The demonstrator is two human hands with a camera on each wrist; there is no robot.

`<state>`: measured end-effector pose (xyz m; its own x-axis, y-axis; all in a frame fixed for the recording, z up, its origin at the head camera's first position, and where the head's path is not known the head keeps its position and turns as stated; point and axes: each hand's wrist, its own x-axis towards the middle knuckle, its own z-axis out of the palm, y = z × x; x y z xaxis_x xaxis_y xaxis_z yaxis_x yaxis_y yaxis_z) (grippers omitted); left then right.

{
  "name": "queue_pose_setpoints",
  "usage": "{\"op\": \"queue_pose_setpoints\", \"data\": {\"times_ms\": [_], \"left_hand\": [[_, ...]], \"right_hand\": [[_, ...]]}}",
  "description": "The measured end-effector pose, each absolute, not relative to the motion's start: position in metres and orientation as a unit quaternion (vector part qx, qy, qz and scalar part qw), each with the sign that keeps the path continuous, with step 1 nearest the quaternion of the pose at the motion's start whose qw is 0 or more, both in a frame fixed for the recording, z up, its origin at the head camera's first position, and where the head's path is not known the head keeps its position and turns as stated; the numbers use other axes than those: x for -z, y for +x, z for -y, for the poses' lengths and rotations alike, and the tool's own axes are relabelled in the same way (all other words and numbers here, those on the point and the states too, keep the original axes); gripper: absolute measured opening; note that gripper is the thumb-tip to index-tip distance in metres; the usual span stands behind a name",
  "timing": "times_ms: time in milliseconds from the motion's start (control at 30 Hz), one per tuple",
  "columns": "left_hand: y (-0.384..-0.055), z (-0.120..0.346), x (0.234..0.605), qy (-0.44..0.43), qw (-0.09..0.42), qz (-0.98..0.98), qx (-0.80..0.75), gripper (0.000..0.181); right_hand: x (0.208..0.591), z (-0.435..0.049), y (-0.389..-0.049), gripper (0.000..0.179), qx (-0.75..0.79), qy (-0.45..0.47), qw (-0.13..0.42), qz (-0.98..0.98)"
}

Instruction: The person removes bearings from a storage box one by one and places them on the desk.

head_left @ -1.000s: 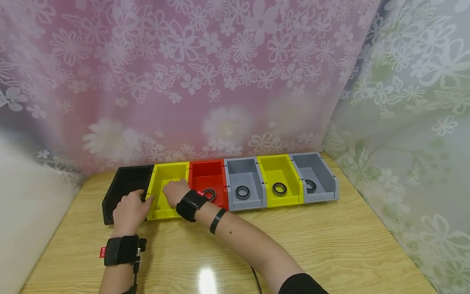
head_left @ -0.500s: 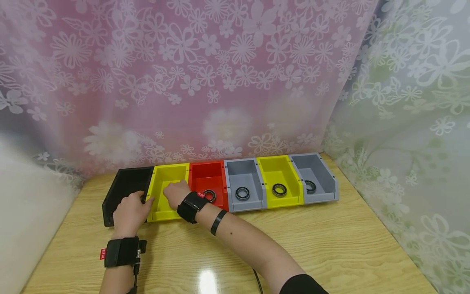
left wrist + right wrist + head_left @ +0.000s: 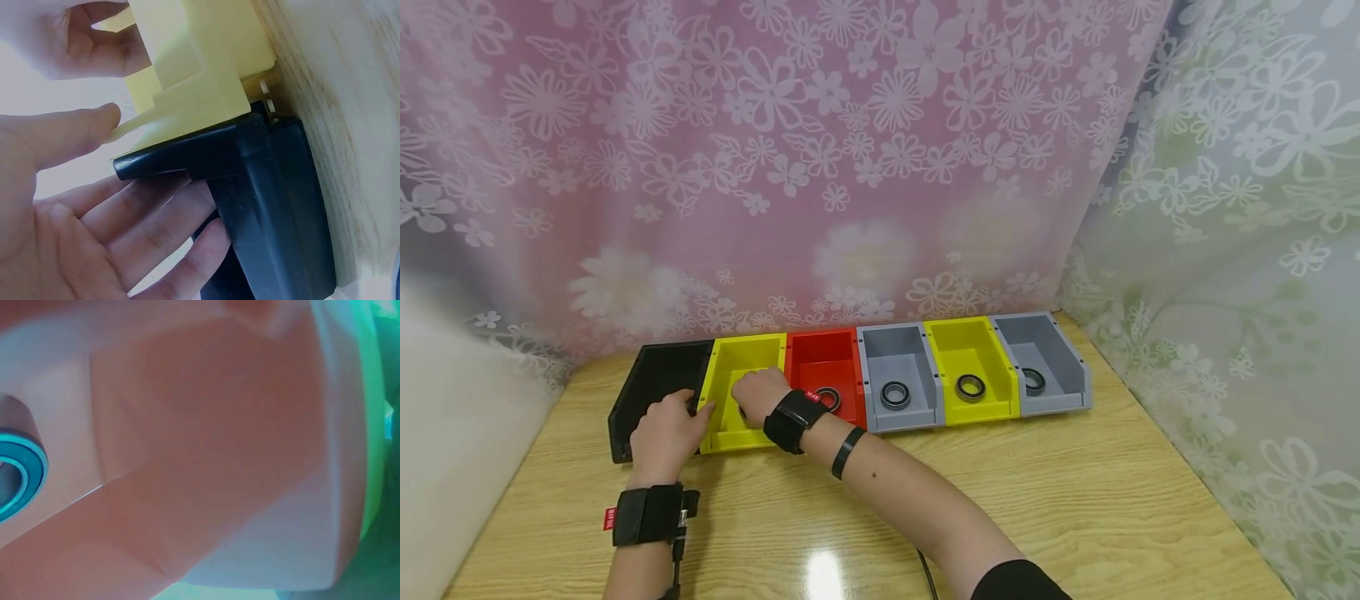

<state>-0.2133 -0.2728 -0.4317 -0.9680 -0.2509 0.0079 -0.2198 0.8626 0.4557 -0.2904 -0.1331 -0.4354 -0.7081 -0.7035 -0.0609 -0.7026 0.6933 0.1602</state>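
My left hand point(image 3: 666, 433) holds the touching side walls of the black bin point(image 3: 647, 371) and left yellow bin point(image 3: 752, 350). In the left wrist view the thumb point(image 3: 94, 128) lies on the yellow side, while the fingers point(image 3: 150, 231) reach inside the black wall. Down in that yellow bin, my right hand point(image 3: 762, 393) has curled fingers. A small dark edge at its fingertips looks like a bearing point(image 3: 742, 412), mostly hidden by the hand. The right wrist view, blurred and tinted, shows another bearing point(image 3: 22, 472) at its left edge.
Rightward stand a red bin point(image 3: 823, 350), a grey bin point(image 3: 895, 342), another yellow bin point(image 3: 958, 337) and a grey end bin point(image 3: 1033, 329), each with a bearing. A floral curtain point(image 3: 850, 167) hangs behind the wooden table point(image 3: 1037, 492). A cable point(image 3: 927, 575) lies in front.
The right hand has shifted very slightly, and a dark edge now shows by its fingertips. The left hand keeps its hold on the bin walls.
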Motion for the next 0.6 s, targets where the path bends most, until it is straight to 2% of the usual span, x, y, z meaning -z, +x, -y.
{"op": "queue_pose_setpoints", "data": {"times_ms": [333, 600], "left_hand": [[-0.212, 0.274, 0.433, 0.121, 0.034, 0.965, 0.232, 0.059], [-0.212, 0.273, 0.43, 0.114, 0.035, 0.965, 0.235, 0.059]], "right_hand": [[0.424, 0.126, -0.287, 0.02, 0.012, 0.392, -0.024, 0.92], [0.415, 0.124, -0.29, 0.023, -0.014, 0.402, -0.023, 0.915]]}}
